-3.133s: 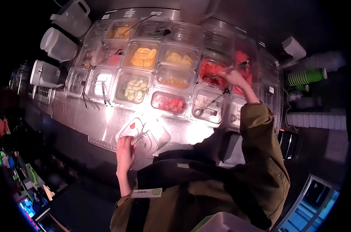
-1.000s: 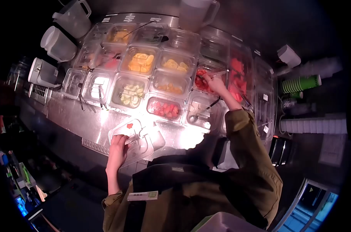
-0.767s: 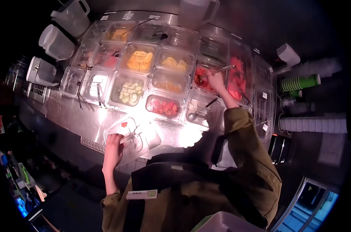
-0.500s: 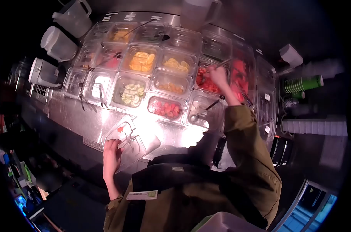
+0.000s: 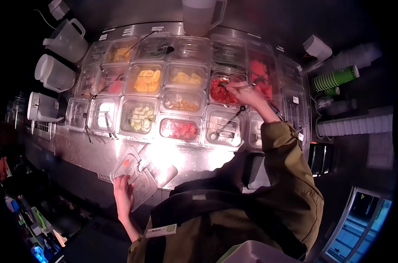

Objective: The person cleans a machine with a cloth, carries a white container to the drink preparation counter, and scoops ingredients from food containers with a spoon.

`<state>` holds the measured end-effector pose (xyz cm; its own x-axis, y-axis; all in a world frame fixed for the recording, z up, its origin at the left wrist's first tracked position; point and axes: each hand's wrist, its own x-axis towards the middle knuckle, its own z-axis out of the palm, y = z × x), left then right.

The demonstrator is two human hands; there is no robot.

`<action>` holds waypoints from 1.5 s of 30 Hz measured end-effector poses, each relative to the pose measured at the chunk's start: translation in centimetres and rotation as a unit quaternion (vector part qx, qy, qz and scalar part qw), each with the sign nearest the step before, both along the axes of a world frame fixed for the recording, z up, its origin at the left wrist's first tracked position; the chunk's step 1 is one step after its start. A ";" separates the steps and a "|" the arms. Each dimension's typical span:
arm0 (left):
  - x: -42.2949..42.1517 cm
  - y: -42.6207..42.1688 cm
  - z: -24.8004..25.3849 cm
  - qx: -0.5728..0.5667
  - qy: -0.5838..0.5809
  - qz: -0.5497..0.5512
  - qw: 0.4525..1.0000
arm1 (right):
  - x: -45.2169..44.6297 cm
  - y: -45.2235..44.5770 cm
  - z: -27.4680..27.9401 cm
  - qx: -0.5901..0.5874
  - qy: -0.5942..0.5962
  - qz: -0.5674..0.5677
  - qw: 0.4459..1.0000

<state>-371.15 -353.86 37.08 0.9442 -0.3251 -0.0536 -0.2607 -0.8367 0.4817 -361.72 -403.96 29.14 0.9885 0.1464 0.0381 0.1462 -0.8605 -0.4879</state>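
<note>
while red chopped fruit (image 5: 220,95) lies in its clear container (image 5: 225,105), the right hand (image 5: 246,94) is just above, fingers closed around a dark utensil (image 5: 224,83). the left hand (image 5: 123,192) holds a clear lid (image 5: 143,186), fingers curled on its edge, by the steel counter (image 5: 87,148). yellow slices (image 5: 186,78) lie further left.

R hand (image 5: 248,94) grips utensil (image 5: 224,83), dark end at the chopped red fruit (image 5: 220,94); L hand (image 5: 123,193) on clear lid (image 5: 140,188), red bit (image 5: 126,162) on it, nr bench (image 5: 83,144) edge. Green cups (image 5: 332,81) far R.
</note>
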 end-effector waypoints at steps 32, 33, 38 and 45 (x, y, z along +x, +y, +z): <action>2.5 -3.2 -3.0 -0.017 0.014 -0.054 0.998 | -1.5 1.1 1.6 0.045 0.051 -0.003 0.998; 2.3 -3.1 -2.6 -0.015 0.019 -0.060 0.998 | -1.6 1.2 1.8 0.052 0.056 -0.015 0.997; 1.9 -2.3 -2.4 -0.008 0.024 -0.051 0.998 | -2.3 1.0 -1.7 0.084 0.035 -0.015 0.996; 1.8 -1.7 -2.7 0.017 0.010 -0.042 0.999 | -2.2 -0.2 2.8 0.020 0.211 -0.047 0.976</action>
<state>-369.38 -355.57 34.42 0.9121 -0.4009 -0.0855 -0.3210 -0.8284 0.4590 -363.89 -404.13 31.98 0.9263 0.0600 -0.3720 -0.1546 -0.8398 -0.5204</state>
